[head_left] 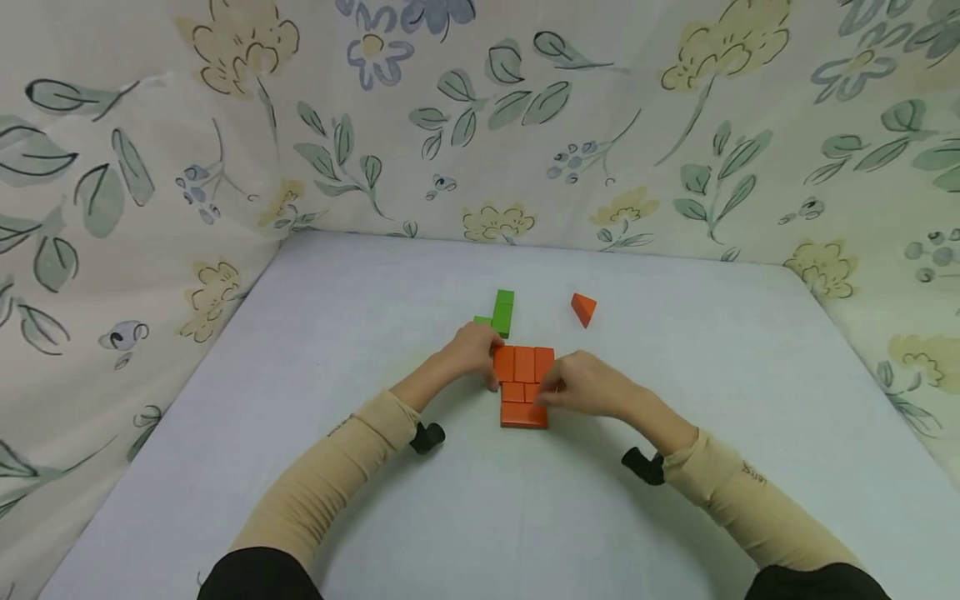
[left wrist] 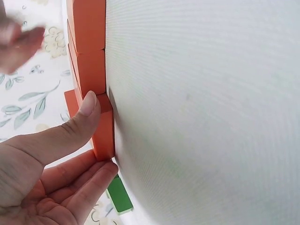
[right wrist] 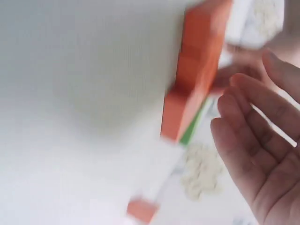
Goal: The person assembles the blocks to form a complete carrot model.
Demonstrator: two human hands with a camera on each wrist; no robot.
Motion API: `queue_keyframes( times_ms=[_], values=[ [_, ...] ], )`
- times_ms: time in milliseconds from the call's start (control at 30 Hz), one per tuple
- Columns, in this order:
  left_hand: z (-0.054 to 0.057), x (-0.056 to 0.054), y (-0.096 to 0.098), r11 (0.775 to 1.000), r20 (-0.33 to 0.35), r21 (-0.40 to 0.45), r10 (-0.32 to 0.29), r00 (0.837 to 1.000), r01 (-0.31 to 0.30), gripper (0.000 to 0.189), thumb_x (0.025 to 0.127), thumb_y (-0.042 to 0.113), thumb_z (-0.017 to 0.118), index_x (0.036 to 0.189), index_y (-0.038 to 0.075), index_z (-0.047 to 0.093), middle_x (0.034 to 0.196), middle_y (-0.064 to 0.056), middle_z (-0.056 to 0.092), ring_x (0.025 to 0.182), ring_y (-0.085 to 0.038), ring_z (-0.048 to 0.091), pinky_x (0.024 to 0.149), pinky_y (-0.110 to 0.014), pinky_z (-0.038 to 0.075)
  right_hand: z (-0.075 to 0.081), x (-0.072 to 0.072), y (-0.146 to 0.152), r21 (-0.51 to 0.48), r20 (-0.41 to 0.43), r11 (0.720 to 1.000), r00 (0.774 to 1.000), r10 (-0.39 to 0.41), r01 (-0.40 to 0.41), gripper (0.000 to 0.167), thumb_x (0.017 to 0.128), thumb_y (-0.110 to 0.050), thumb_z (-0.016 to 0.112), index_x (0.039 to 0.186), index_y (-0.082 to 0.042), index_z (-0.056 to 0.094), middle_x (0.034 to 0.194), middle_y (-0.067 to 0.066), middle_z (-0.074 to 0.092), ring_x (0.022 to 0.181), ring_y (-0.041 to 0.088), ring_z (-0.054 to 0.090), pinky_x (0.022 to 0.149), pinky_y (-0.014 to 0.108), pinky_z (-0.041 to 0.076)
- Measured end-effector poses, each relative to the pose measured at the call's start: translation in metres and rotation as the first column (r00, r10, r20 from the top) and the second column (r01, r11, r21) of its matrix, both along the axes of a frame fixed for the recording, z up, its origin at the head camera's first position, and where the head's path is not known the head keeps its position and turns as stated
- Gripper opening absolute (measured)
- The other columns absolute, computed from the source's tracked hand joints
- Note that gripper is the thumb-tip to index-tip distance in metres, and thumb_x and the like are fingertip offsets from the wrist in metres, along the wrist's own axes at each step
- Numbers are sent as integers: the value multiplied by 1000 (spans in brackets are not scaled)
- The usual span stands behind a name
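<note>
Orange blocks (head_left: pixel 525 364) lie fitted edge to edge on the white table, a wider row at the far side and narrower rows nearer me. My left hand (head_left: pixel 474 350) is at the left end of the wide row; in the left wrist view its thumb and fingers pinch an orange block (left wrist: pixel 106 129) from opposite sides. Over the right edge of the group hovers my right hand (head_left: pixel 588 385). The right wrist view shows its fingers (right wrist: pixel 248 140) loosely bent, with nothing between them. Green blocks (head_left: pixel 504 312) lie just beyond the orange ones, one partly hidden behind my left hand.
An orange triangular block (head_left: pixel 583 308) lies apart, at the far right of the group. A floral cloth (head_left: pixel 480 125) hangs behind the table and along its sides. Black wrist cameras (head_left: pixel 427 438) stick out below both forearms.
</note>
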State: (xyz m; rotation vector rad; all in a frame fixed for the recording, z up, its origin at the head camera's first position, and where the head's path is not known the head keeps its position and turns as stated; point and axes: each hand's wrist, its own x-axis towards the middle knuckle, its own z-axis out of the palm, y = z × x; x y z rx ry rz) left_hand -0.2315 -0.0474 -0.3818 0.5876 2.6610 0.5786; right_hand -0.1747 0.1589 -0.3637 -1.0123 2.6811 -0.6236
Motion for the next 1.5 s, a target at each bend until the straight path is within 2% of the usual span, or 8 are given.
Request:
queue_keyframes(
  times_ms=[133, 267, 500, 800, 933, 1133, 1367, 1500],
  values=[
    [1, 1, -1, 1000, -2, 5, 4, 1000, -4, 72, 66, 13, 91, 129, -4, 60, 126, -15, 62, 117, -28, 55, 99, -36, 46, 8, -38, 27, 3, -96, 992, 987, -127, 128, 18, 89, 4, 63, 104, 4, 73, 99, 15, 71, 88, 26, 66, 77, 38, 55],
    [0, 1, 0, 1000, 6, 12, 8, 1000, -8, 72, 67, 13, 91, 130, -4, 59, 126, -15, 62, 118, -28, 55, 99, -36, 46, 5, -74, 53, 88, -171, 973, 965, -198, 215, 45, 81, 22, 48, 120, 6, 64, 123, 26, 60, 114, 42, 56, 89, 50, 50],
    [0, 2, 0, 1000, 12, 21, 20, 1000, -20, 73, 65, 12, 91, 130, -3, 59, 125, -15, 62, 116, -27, 55, 98, -36, 47, -5, -102, 60, 215, -111, 954, 976, -187, 207, 67, 78, 30, 43, 138, 1, 51, 148, 24, 38, 133, 44, 37, 104, 54, 38],
    [0, 2, 1, 1000, 1, 2, 6, 1000, -6, 72, 66, 12, 91, 129, -4, 59, 125, -15, 62, 117, -28, 55, 98, -36, 47, -4, -102, 58, 203, -182, 966, 976, -120, 157, 32, 77, 19, 58, 107, 12, 68, 107, 27, 64, 101, 41, 59, 90, 48, 50],
    [0, 2, 0, 1000, -3, 8, 6, 1000, -6, 72, 66, 11, 91, 129, -4, 60, 125, -15, 62, 116, -28, 55, 97, -36, 48, -1, -99, 59, 222, -182, 961, 975, -123, 163, 25, 77, 13, 67, 102, 12, 69, 105, 27, 65, 99, 41, 60, 86, 47, 51],
    [0, 3, 0, 1000, -2, 19, 4, 1000, -4, 71, 66, 11, 91, 128, -5, 60, 124, -16, 63, 115, -28, 56, 96, -36, 48, 4, -97, 59, 242, -136, 943, 970, -201, 229, 24, 77, 14, 61, 100, 11, 70, 99, 24, 68, 88, 33, 60, 80, 44, 52],
    [0, 1, 0, 1000, 2, 20, -4, 1000, 4, 71, 68, 12, 90, 130, -4, 59, 127, -16, 61, 119, -29, 54, 99, -38, 46, 4, -88, 62, 291, -181, 917, 957, -227, 272, 16, 84, 1, 70, 100, 0, 73, 93, 13, 70, 81, 27, 60, 75, 45, 53],
    [0, 2, -1, 1000, 8, 19, -7, 1000, 7, 72, 68, 13, 90, 130, -4, 58, 127, -16, 61, 119, -28, 54, 99, -37, 46, 4, -78, 60, 226, -174, 935, 956, -238, 274, 18, 83, -6, 75, 100, 0, 74, 90, 11, 70, 80, 25, 60, 75, 43, 53]
  ],
)
